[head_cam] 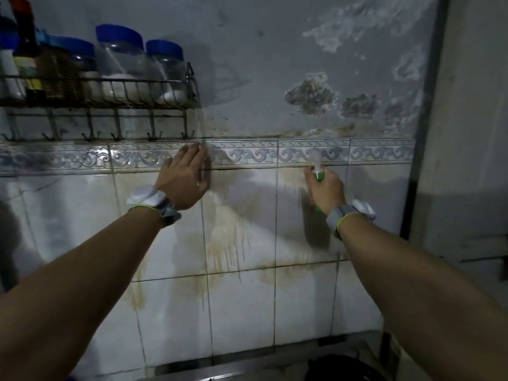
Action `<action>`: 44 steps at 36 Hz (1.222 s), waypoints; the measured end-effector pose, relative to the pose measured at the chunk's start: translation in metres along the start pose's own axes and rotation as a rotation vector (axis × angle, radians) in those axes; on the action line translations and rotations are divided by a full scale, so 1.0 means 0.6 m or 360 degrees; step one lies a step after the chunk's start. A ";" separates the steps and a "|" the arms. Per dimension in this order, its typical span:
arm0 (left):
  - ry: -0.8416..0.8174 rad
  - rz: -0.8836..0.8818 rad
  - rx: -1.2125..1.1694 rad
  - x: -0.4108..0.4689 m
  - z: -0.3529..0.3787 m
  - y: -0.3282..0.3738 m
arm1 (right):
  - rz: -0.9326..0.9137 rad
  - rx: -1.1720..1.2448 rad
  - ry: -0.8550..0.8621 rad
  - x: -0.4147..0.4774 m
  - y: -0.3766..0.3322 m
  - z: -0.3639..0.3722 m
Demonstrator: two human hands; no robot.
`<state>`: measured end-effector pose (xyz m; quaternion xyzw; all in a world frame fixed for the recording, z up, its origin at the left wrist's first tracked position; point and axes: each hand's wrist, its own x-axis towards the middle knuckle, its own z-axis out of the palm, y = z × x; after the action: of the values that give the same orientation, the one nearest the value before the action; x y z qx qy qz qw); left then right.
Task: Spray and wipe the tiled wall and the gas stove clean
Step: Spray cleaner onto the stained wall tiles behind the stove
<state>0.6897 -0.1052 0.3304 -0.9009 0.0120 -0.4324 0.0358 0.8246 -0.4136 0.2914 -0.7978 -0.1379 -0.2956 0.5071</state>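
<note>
The white tiled wall [242, 303] fills the middle of the view, streaked with brown drip stains under a blue patterned border strip [242, 155]. My left hand [184, 177] lies flat against the wall at the border strip, fingers straight; whether a cloth is under it cannot be seen. My right hand [325, 188] grips a spray bottle [316, 166] with a clear nozzle and green collar, held close to the tiles at the border. The edge of the gas stove [209, 373] shows at the bottom.
A wire rack [96, 100] with hooks hangs at the upper left, holding several blue-lidded jars and bottles. Above the tiles the painted wall [316, 97] is peeling. A dark round object [343, 367] sits at the bottom right. A grey wall corner [467, 133] rises at right.
</note>
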 end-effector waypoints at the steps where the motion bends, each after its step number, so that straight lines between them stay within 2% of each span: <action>1: 0.0015 0.0005 -0.0007 0.000 -0.006 0.002 | -0.0004 0.0020 -0.0003 0.004 -0.002 0.001; 6: -0.0006 0.0066 -0.0062 0.027 0.023 0.062 | 0.0035 -0.0006 0.0043 0.025 0.048 -0.050; 11: -0.0026 -0.0067 -0.0002 0.059 0.059 0.108 | 0.0063 -0.0046 0.0129 0.031 0.089 -0.103; 16: -0.0021 -0.0190 0.0111 0.070 0.078 0.117 | 0.0214 -0.0119 0.0167 0.034 0.146 -0.146; 24: 0.0025 -0.0148 0.0237 0.081 0.062 0.113 | 0.0325 -0.0217 0.0280 0.030 0.189 -0.176; 29: 0.0043 -0.0135 0.0251 0.080 0.065 0.112 | 0.0340 -0.0089 0.0106 0.010 0.202 -0.162; 39: 0.0179 -0.0115 0.0270 0.073 0.077 0.114 | 0.0120 0.0131 -0.0244 -0.072 0.126 -0.047; 44: 0.0014 -0.0075 0.0215 0.056 0.077 0.107 | 0.0087 0.0119 -0.0269 -0.110 0.125 -0.016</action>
<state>0.7473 -0.1686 0.3228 -0.8946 -0.0383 -0.4369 0.0862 0.8088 -0.4505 0.1995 -0.8040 -0.1692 -0.2078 0.5309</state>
